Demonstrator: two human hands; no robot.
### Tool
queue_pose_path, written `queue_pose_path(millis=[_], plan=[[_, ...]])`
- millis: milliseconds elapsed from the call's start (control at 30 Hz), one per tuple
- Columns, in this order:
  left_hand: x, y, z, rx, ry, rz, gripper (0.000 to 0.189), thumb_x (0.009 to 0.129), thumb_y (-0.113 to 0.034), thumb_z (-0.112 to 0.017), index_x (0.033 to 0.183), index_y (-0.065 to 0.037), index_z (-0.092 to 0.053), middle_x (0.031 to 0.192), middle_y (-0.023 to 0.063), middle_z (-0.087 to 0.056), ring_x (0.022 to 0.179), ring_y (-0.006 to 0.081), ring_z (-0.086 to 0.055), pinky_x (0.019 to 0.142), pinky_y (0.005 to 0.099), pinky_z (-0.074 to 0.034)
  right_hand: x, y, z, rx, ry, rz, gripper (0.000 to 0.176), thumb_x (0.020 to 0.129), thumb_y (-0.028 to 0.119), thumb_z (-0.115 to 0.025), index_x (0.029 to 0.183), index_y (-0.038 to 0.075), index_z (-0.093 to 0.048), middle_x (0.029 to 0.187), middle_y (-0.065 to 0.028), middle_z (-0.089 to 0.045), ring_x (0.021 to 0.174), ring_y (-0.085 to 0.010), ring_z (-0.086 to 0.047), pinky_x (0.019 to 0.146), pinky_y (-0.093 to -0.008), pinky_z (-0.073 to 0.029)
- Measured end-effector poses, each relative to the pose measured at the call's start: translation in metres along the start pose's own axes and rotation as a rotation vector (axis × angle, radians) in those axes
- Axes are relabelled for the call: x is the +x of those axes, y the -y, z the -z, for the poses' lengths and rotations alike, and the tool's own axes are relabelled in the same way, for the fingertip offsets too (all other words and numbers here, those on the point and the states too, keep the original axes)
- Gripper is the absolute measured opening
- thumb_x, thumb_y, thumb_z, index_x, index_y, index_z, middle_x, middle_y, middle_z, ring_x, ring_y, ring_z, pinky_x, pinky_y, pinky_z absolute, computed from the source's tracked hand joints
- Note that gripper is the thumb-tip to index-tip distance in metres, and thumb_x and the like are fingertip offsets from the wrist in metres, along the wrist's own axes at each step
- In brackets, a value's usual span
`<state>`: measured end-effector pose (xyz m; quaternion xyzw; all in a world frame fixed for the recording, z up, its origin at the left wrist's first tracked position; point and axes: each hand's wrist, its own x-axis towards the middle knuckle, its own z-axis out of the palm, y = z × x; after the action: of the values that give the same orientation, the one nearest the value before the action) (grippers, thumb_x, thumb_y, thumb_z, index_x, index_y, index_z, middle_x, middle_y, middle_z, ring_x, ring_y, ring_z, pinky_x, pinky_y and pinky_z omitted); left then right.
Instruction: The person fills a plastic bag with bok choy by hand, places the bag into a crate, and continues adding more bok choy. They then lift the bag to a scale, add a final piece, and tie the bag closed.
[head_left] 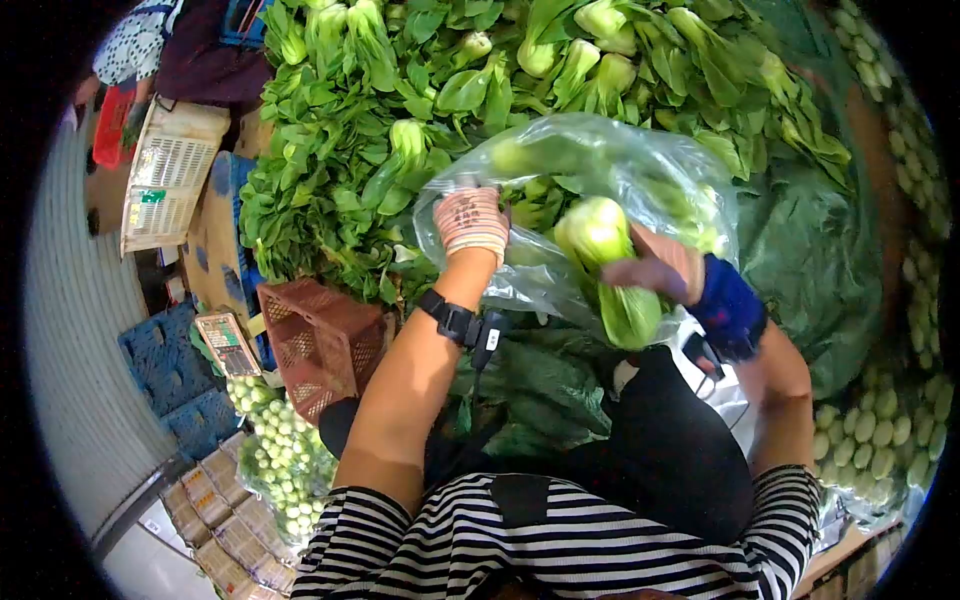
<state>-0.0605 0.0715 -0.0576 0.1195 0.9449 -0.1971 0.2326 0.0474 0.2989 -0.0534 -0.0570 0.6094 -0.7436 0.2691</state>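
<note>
Two hands (470, 220) (670, 268), bok choy (598, 240) overlapping bag edge (540, 290)

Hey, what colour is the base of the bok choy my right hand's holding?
The bok choy's base is pale greenish-white, seen best in the head view.

Room over green sheet (810, 265) rightward, greens (330, 170) heaped ahead, crate (298, 352) left
</note>
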Motion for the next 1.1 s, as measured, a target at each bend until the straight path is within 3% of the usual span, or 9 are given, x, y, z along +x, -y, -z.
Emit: queue_pose_path(millis=[100,233,367,400,467,667,767,833,1100], plan=[[-0.009,0.009,0.016,-0.013,-0.035,0.037,0.038,0.084,-0.043,-0.052,0.102,-0.013,-0.067,0.100,0.0154,-0.064,0.092,0.0306,-0.061,0.081,0.0412,-0.048,0.041,-0.022,0.004,0.241,-0.291,-0.242,0.062,0.082,0.019,-0.066,0.135,0.004,-0.036,0.119,-0.0055,-0.055,0.107,-0.0162,-0.052,0.092,-0.0304,-0.042],[-0.039,-0.010,0.019,0.007,-0.263,-0.026,0.044,0.087,-0.047,-0.043,0.097,-0.010,-0.066,0.096,0.0142,-0.062,0.087,0.0274,-0.059,0.076,0.0406,-0.047,0.039,-0.010,0.025,0.750,-0.453,0.058,0.051,0.087,0.019,-0.061,0.132,0.009,-0.039,0.115,-0.0056,-0.056,0.099,-0.0176,-0.057,0.085,-0.0332,-0.048],[-0.032,-0.085,-0.013,-0.236,0.262,-0.186,0.071,0.083,-0.046,-0.052,0.138,-0.006,-0.031,0.131,0.0212,-0.047,0.110,0.0320,-0.054,0.093,0.0418,-0.043,0.027,-0.008,0.036,0.592,-0.477,0.030,0.053,0.086,0.018,-0.062,0.132,0.008,-0.039,0.115,-0.0054,-0.057,0.099,-0.0184,-0.058,0.085,-0.0333,-0.048],[-0.009,-0.101,-0.052,-0.486,0.353,-0.296,0.059,0.087,-0.016,-0.041,0.142,-0.004,-0.023,0.127,0.0251,-0.049,0.116,0.0338,-0.050,0.094,0.0400,-0.044,0.025,-0.004,0.031,0.617,-0.498,-0.023,0.054,0.083,0.018,-0.065,0.131,0.008,-0.040,0.112,-0.0045,-0.058,0.095,-0.0163,-0.058,0.082,-0.0300,-0.048],[-0.008,-0.101,-0.085,-0.614,0.239,-0.343,0.062,0.087,-0.019,-0.045,0.143,-0.003,-0.020,0.126,0.0257,-0.050,0.115,0.0340,-0.051,0.093,0.0398,-0.044,0.028,-0.013,0.036,0.448,-0.464,-0.001,0.055,0.082,0.017,-0.066,0.130,0.008,-0.041,0.111,-0.0042,-0.058,0.093,-0.0148,-0.057,0.079,-0.0283,-0.048],[-0.019,-0.043,-0.025,-1.006,-0.015,-0.038,0.036,0.085,-0.030,-0.055,0.108,-0.002,-0.054,0.102,0.0244,-0.061,0.098,0.0376,-0.058,0.086,0.0421,-0.046,0.030,-0.025,0.034,0.234,-0.427,-0.174,0.065,0.077,0.012,-0.071,0.134,0.009,-0.039,0.113,-0.0036,-0.057,0.094,-0.0112,-0.054,0.078,-0.0266,-0.047],[0.032,-0.028,-0.026,-0.562,0.090,0.141,0.038,0.085,-0.035,-0.054,0.109,-0.005,-0.059,0.108,0.0216,-0.060,0.102,0.0357,-0.057,0.087,0.0406,-0.046,0.045,-0.024,0.021,0.227,-0.468,-0.006,0.091,0.073,0.007,-0.074,0.145,0.011,-0.018,0.121,-0.0084,-0.053,0.105,-0.0158,-0.052,0.090,-0.0296,-0.044],[0.069,-0.025,-0.059,-0.617,0.382,0.140,0.046,0.085,-0.039,-0.054,0.116,-0.006,-0.058,0.119,0.0208,-0.056,0.109,0.0348,-0.055,0.091,0.0378,-0.045,0.053,-0.044,0.022,0.232,-0.417,-0.012,0.092,0.072,0.007,-0.074,0.145,0.011,-0.018,0.123,-0.0092,-0.052,0.110,-0.0169,-0.050,0.093,-0.0307,-0.041],[0.115,-0.014,-0.139,-0.597,0.162,-0.197,0.057,0.070,-0.038,-0.075,0.115,-0.008,-0.059,0.109,0.0170,-0.063,0.094,0.0319,-0.060,0.083,0.0378,-0.048,0.055,-0.067,0.024,0.206,-0.496,0.025,0.095,0.072,0.004,-0.072,0.146,0.015,-0.014,0.126,-0.0100,-0.051,0.112,-0.0183,-0.049,0.094,-0.0313,-0.040]])
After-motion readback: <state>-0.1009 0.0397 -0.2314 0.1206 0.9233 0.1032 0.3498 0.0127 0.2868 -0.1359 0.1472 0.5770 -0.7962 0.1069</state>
